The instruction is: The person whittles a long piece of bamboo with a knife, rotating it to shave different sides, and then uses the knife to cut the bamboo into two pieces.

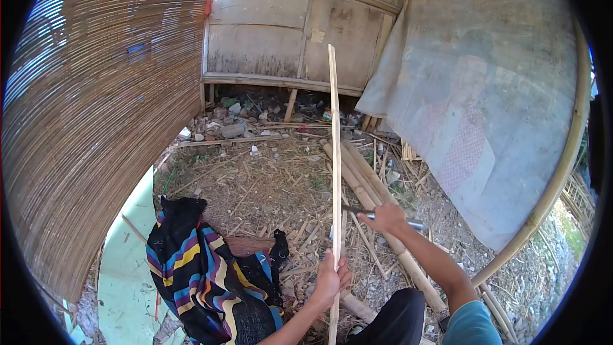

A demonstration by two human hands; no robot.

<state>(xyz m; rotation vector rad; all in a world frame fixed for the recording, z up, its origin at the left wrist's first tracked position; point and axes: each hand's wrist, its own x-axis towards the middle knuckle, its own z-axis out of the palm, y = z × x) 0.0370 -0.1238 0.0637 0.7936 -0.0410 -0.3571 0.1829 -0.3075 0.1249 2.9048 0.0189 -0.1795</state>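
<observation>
My left hand (330,277) is closed around the lower part of a long, pale split bamboo strip (336,147), which stands nearly upright in front of me. My right hand (385,218) grips a knife (417,224) by its silvery, tube-like handle. The dark blade points left and meets or passes behind the strip's right edge, above my left hand; whether it touches cannot be made out. Below the hands my dark trouser knee (393,319) shows.
Bamboo poles (370,182) lie on the ground beyond my right hand. A striped cloth (204,268) drapes at the left, near a wooden block (250,246). A woven screen (108,102) stands left, a hanging printed sheet (472,102) right, and a panelled wall (255,38) behind.
</observation>
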